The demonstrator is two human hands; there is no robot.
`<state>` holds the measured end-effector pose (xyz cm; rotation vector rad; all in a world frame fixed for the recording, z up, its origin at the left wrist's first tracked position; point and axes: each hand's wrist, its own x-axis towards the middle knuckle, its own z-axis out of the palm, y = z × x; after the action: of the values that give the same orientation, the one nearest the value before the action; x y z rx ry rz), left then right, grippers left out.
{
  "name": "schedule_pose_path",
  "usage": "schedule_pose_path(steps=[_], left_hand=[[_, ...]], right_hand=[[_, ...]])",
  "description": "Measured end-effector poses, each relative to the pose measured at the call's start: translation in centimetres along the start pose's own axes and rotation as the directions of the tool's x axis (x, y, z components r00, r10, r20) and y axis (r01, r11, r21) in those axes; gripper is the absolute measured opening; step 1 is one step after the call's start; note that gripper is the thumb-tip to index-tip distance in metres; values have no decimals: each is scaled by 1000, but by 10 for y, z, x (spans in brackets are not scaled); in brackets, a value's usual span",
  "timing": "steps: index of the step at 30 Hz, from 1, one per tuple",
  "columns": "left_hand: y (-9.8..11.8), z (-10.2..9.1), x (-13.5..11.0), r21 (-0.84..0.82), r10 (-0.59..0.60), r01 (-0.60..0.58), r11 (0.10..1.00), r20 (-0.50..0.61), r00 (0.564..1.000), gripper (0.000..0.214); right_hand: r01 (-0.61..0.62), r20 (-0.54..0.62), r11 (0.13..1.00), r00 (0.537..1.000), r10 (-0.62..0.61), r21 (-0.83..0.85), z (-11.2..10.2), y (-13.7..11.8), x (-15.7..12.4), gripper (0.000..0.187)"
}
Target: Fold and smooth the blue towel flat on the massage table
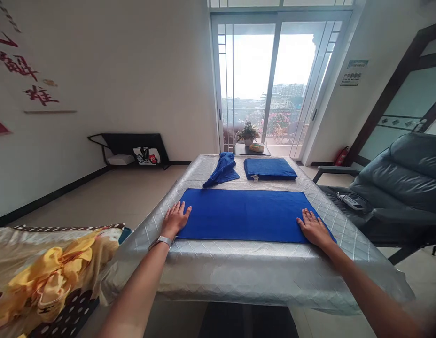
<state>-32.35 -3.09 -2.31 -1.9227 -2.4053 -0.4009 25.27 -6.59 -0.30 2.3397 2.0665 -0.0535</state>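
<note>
A long blue towel (244, 215) lies spread flat across the silver quilted table cover (239, 267). My left hand (175, 219) rests open, fingers flat, on the towel's left end; a watch band sits on that wrist. My right hand (312, 227) lies open and flat on the towel's right end. Farther back on the table sit a crumpled blue towel (223, 170) on the left and a neatly folded blue towel (269, 168) beside it on the right.
A dark reclining chair (397, 188) with a remote on its seat stands to the right. A patterned yellow cloth (45, 277) lies at the lower left. A low black shelf (133, 149) stands against the left wall. Glass balcony doors (270, 84) and a potted plant (248, 134) are behind the table.
</note>
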Motion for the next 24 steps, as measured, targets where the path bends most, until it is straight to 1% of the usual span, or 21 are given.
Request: schedule_pose_path(steps=[2,4,5,7,8,10,12,14,15,17,19,20,21,22,23,24], left_hand=[[1,-1,-2,2,-8,9,1000,-35,999,70],[2,-5,-6,19,-9,11,1000,-123,992,68],[2,-7,-9,31,2,3,1000,-179,984,66],[5,-14,-14,59,61,-47,997,-273,960,61],[8,-18,-17,73,99,-81,994,-299,949,58],[21,-25,-22,94,164,-142,985,-306,938,56],[46,-28,-28,97,223,-205,974,-254,941,55],[83,-28,-39,73,312,-304,950,-155,937,55],[105,-26,-46,51,379,-376,925,-92,921,55],[149,-19,-65,-2,495,-495,869,-11,869,58],[185,-13,-84,-55,556,-553,831,71,828,67],[197,-10,-93,-79,569,-563,823,116,814,71],[205,-8,-99,-97,570,-561,822,157,807,75],[208,-7,-104,-110,562,-551,827,191,805,78],[207,-6,-107,-116,548,-536,836,216,808,81],[201,-6,-107,-114,528,-516,849,231,817,82]], right_hand=[[-46,-8,999,999,46,7,1,25,2,71],[-54,-16,998,998,55,16,1,36,1,71],[-54,-19,998,998,54,19,1,37,1,71],[-54,-23,998,998,55,20,0,34,-1,71],[-55,-24,998,998,56,22,0,33,-1,71],[-54,-26,998,998,55,27,1,31,-1,70],[-50,-29,998,998,51,33,2,31,0,70],[-45,-34,998,998,46,38,2,32,0,70],[-44,-38,998,998,45,39,3,33,0,70],[-42,-46,998,998,44,40,2,33,0,70],[-41,-51,998,998,43,37,2,33,-1,70],[-43,-52,998,998,45,35,1,32,-2,70],[-45,-52,998,998,47,33,0,32,-3,70],[-47,-52,998,997,48,31,0,32,-3,70],[-47,-53,998,997,48,29,-1,31,-3,70],[-47,-53,998,997,48,28,-1,31,-3,70]])
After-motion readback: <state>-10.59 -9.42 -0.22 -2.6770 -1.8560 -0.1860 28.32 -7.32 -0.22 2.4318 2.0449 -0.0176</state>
